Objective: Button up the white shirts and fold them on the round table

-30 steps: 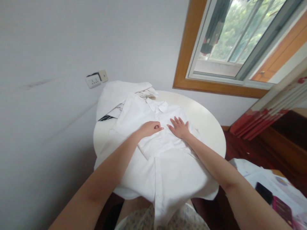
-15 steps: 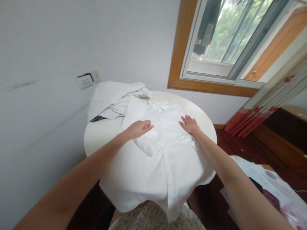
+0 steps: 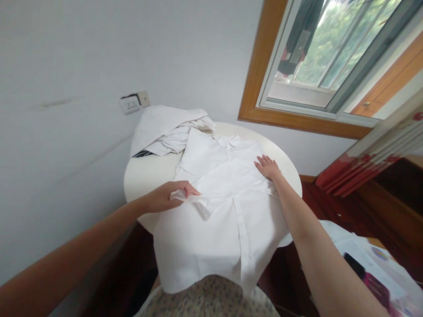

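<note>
A white button-up shirt [image 3: 211, 237] lies spread over the round white table [image 3: 145, 176], its collar toward the wall and its hem hanging off the near edge. My left hand [image 3: 168, 196] pinches a raised fold of the shirt at the left side, thumb and fingers closed on the cloth. On the shirt's right side my right hand [image 3: 267, 167] rests flat, fingers spread and pressing on the fabric. Creases run across the cloth between the two hands.
A pile of white clothing [image 3: 172, 127] sits at the table's back left, against the wall under a socket [image 3: 130, 104]. A wood-framed window [image 3: 259, 66] is at the back right. Lower right, a surface holds papers [image 3: 363, 251] and a dark phone-like object [image 3: 354, 263].
My left hand has moved left and toward me, drawing the shirt's fold with it. My right hand stays flat on the shirt. The view has shifted slightly.
</note>
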Tool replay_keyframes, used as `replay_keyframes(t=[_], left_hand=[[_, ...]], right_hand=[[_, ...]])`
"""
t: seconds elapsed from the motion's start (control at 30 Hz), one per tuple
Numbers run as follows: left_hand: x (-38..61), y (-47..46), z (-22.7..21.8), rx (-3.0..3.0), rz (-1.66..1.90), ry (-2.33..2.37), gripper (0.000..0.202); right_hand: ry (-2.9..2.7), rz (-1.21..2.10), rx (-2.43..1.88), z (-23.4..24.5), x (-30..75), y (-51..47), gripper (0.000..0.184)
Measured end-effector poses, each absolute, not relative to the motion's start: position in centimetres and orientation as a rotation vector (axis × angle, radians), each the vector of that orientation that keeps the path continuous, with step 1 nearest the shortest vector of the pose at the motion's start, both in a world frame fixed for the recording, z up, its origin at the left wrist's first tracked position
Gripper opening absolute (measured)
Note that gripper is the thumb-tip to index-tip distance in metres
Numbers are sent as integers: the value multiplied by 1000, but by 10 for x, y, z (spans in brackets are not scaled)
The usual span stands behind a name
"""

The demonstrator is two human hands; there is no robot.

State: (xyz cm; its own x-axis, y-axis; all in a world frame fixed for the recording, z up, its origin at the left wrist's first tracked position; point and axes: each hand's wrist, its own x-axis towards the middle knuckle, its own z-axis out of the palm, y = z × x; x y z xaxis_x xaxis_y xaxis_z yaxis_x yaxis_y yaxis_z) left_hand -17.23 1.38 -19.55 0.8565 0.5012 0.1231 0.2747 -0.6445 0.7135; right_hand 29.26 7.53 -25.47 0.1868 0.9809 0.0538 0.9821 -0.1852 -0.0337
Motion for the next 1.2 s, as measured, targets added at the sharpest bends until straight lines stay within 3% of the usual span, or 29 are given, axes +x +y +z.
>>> replay_keyframes(t=[0.3,0.47,0.57,0.77,1.2], left_hand=[[-196,-2,-178,2393,199,701,27],[-138,9,-175,2679,429,742,32],[-87,16,-187,2812,448,630,36],[-25,24,-235,2839,351,1116,57],[-57,14,-248,2938,314,1069,57]], right_hand=[[-1975,-27,-2374,-256,293,76,66],[-1962,-27,-2377,-255,292,75,65],[-1960,-21,-2378,-253,291,74,64],[-1962,-21,-2373,-251,290,74,64],[-1959,-63,-2328,-255,292,74,62]])
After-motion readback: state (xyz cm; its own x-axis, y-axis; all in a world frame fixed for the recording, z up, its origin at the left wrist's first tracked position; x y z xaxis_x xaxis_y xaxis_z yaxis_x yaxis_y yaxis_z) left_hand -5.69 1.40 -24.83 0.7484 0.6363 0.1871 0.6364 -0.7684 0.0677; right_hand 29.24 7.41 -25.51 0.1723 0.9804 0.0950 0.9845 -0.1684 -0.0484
